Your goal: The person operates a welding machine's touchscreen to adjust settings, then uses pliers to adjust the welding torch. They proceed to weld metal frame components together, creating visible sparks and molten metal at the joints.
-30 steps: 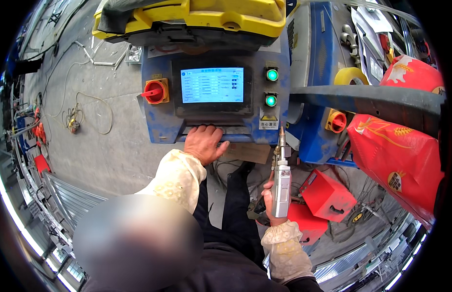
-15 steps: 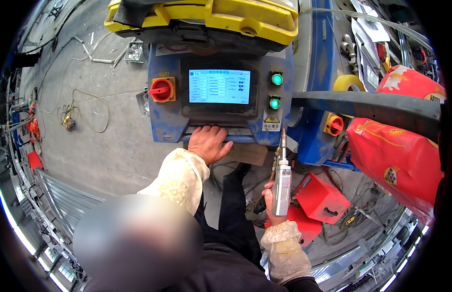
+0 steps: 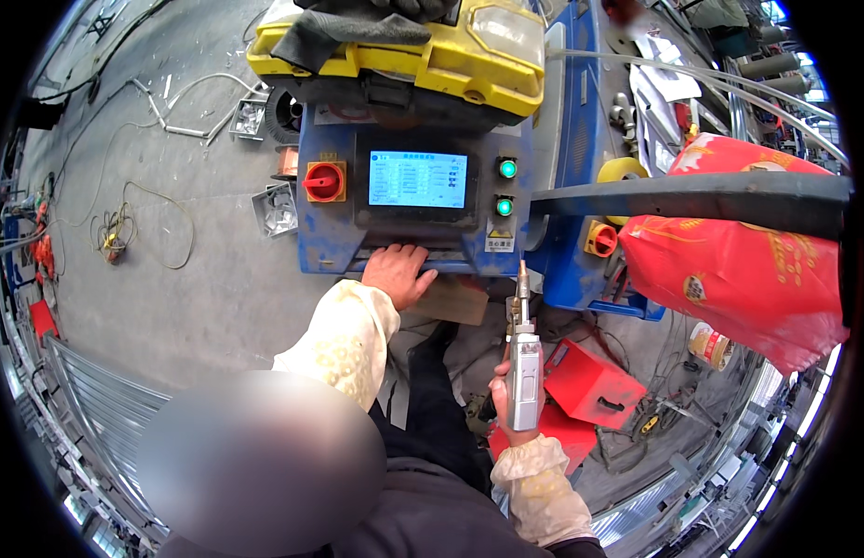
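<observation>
My left hand rests palm down on the lower edge of a blue control cabinet, just under its lit touch screen. A red rotary switch sits left of the screen and two green lamps glow to its right. My right hand grips a silver handheld torch upright, its thin nozzle pointing up toward the cabinet's bottom right corner. Both forearms wear pale patterned sleeves.
A yellow box with dark cloth lies on the cabinet. A red printed bag hangs on a dark bar at the right. Red metal boxes lie by my feet. Cables trail over the grey floor at left.
The view has shifted a little, so the cabinet sits lower and more central. Both hands keep their places, left on the cabinet edge, right on the torch.
</observation>
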Demonstrator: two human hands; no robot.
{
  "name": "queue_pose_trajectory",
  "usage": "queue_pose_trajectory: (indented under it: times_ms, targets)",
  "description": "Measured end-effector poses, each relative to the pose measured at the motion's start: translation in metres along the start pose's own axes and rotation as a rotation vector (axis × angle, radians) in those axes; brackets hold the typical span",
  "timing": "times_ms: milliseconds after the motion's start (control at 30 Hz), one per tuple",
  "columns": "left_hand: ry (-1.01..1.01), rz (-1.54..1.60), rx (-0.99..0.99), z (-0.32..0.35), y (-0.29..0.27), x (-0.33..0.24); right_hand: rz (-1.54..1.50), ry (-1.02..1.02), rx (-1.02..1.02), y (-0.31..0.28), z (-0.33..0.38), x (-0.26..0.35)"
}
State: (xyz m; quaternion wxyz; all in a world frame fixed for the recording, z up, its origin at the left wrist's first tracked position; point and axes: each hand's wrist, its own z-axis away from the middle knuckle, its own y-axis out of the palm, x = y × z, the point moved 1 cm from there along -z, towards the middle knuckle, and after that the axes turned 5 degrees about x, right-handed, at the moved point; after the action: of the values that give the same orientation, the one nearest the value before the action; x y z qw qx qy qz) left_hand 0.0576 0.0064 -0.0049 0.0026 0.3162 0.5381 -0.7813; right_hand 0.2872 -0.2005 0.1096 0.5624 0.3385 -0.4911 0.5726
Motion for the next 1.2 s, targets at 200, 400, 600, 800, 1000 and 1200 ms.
queue_pose_trajectory:
  times_ms: [200, 400, 600, 800, 1000, 1200]
  targets:
    - [0.122, 0.122, -0.107, 0.032, -0.031, -0.021, 0.135, -0.071, -0.002, -0.002, 0.016, 0.035]
    - [0.26, 0.478, 0.135, 0.115, -0.033, -0.107, 0.213, -0.184, 0.017, -0.012, 0.021, 0.082]
    - [0.303, 0.863, 0.278, 0.157, -0.051, -0.219, 0.09, -0.282, 0.117, -0.022, 0.032, 0.144]
    - [0.262, 1.056, 0.435, 0.175, -0.055, -0.257, 0.109, -0.304, 0.145, -0.029, 0.053, 0.178]
    - [0.394, 1.156, 0.407, 0.184, -0.074, -0.28, 0.195, -0.29, 0.08, -0.034, 0.083, 0.183]
    - [0.397, 1.455, 0.472, 0.201, -0.057, -0.259, 0.565, -0.443, -0.023, -0.025, 0.123, 0.21]
